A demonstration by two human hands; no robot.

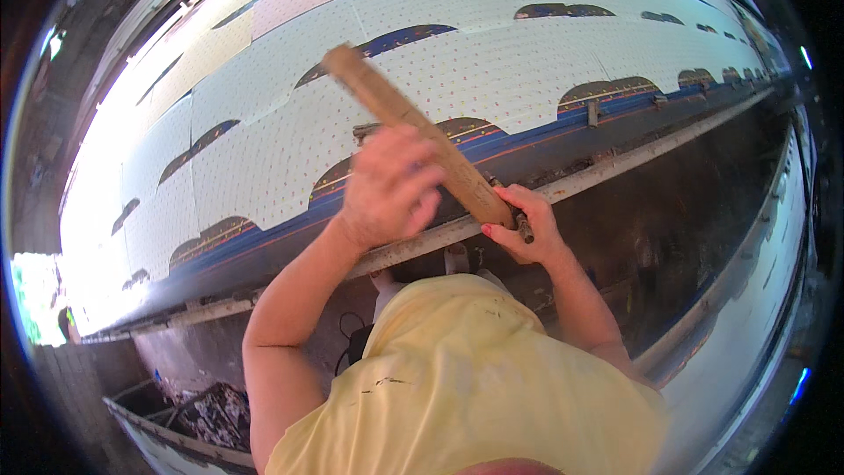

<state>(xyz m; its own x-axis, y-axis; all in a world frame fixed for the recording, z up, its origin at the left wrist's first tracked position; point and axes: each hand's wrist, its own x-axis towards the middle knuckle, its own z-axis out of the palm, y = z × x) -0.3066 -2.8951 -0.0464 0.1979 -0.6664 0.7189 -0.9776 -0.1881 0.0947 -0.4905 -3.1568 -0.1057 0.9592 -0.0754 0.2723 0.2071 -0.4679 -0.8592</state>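
Note:
A long, flat wooden bar (409,119) slants in front of me, its far end up to the left above the patterned sheets. My right hand (532,229) grips its near end, thumb and fingers pinched around it. A short, dark metal rod (525,226) sticks out beside that hand at the bar's end; how it is joined I cannot tell. Next to the middle of the bar, my left hand (391,185) is smeared by motion. Whether its fingers touch the wood is unclear.
A long sloping table (264,251) holds white sheets (413,79) with small dots and scalloped gaps showing dark, striped cloth. A pale rail (615,163) runs along its near edge, with small metal stops. Another white surface (756,299) lies at right; a bin of scraps (220,418) stands lower left.

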